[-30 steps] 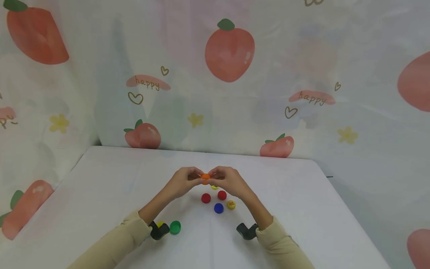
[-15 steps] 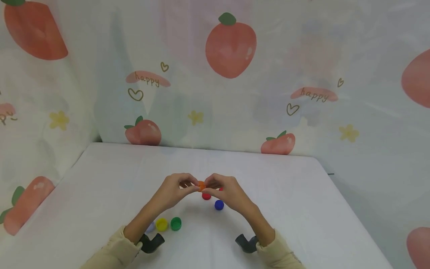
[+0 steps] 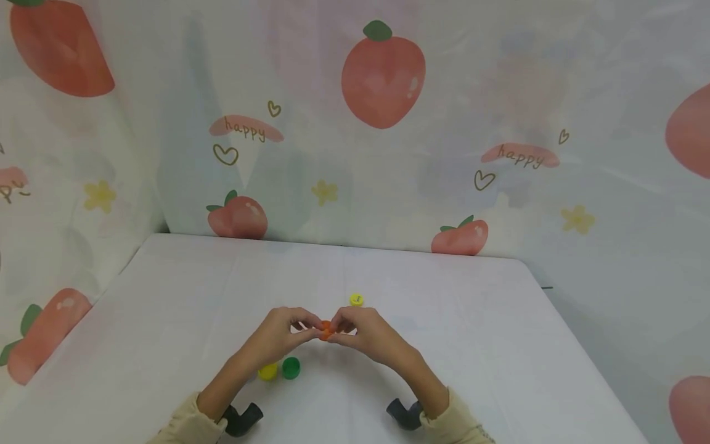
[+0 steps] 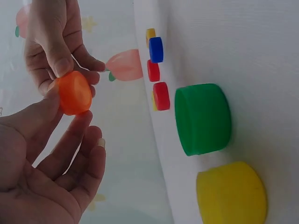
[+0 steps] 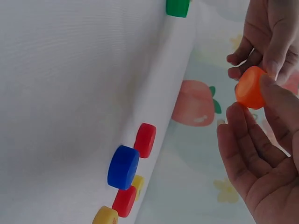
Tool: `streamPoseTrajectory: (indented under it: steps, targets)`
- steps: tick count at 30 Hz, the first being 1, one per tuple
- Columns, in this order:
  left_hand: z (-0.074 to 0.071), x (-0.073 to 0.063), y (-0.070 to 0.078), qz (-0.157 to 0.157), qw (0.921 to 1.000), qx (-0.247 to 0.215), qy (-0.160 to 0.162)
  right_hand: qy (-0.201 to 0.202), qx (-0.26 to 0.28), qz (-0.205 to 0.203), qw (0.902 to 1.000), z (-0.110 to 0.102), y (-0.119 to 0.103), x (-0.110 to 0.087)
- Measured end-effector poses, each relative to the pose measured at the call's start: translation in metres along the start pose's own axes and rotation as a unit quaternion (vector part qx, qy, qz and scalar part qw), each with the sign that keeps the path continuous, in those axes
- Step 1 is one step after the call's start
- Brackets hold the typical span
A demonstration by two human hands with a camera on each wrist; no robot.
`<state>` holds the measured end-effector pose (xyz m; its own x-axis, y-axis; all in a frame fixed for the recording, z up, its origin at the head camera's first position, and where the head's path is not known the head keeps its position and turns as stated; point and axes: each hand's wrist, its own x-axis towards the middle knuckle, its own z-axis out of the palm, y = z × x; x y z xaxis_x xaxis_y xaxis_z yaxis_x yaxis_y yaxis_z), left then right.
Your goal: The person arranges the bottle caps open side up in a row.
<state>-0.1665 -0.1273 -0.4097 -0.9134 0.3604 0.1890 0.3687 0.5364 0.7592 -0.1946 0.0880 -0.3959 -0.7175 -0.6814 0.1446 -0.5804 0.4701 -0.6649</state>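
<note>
The left grip (image 3: 280, 336) and right grip (image 3: 367, 334) pinch an orange cap (image 4: 74, 94) at their very tips. It lies between the two, above the bench (image 3: 455, 308).

So the left forearm (image 3: 226, 382) and right forearm (image 3: 428, 382) are slanting in toward each other, pretty much making a tent shape from the head view. The left grip (image 3: 277, 334) and right grip (image 3: 365, 330) are almost meeting in the middle, backs arching up, both doing a thumb-and-fingers pinch. Up close, the left thumb (image 4: 30, 112) is pressing against the fingertips' side while the outer fingers (image 4: 92, 172) are loosely curling away. The right one's basically mirroring that: its thumb (image 5: 282, 100) is pinching, the outer fingers (image 5: 231, 154) are bending gently, and the palm's showing.
</note>
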Motion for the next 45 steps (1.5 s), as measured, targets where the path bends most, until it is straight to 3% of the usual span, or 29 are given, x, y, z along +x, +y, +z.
streamPoseTrajectory:
  steps: [11, 15, 20, 35, 45]
  targets:
    - [0.005, -0.004, -0.004, -0.011, 0.9969, 0.039, -0.067, -0.059, -0.036, 0.029, 0.9972, 0.013, -0.001, 0.001]
    - [0.007, -0.004, -0.005, -0.020, 0.9950, 0.060, -0.077, -0.065, -0.031, 0.036, 0.9967, 0.020, 0.000, 0.003]
    - [0.010, -0.004, -0.008, -0.032, 0.9940, 0.054, -0.089, -0.080, -0.029, 0.060, 0.9946, 0.026, -0.002, 0.004]
    - [0.017, -0.007, -0.016, -0.006, 0.9890, 0.085, -0.121, -0.121, -0.049, 0.096, 0.9868, 0.041, -0.005, 0.009]
    - [0.019, -0.010, -0.018, -0.011, 0.9851, 0.111, -0.131, -0.134, -0.080, 0.086, 0.9839, 0.045, -0.006, 0.010]
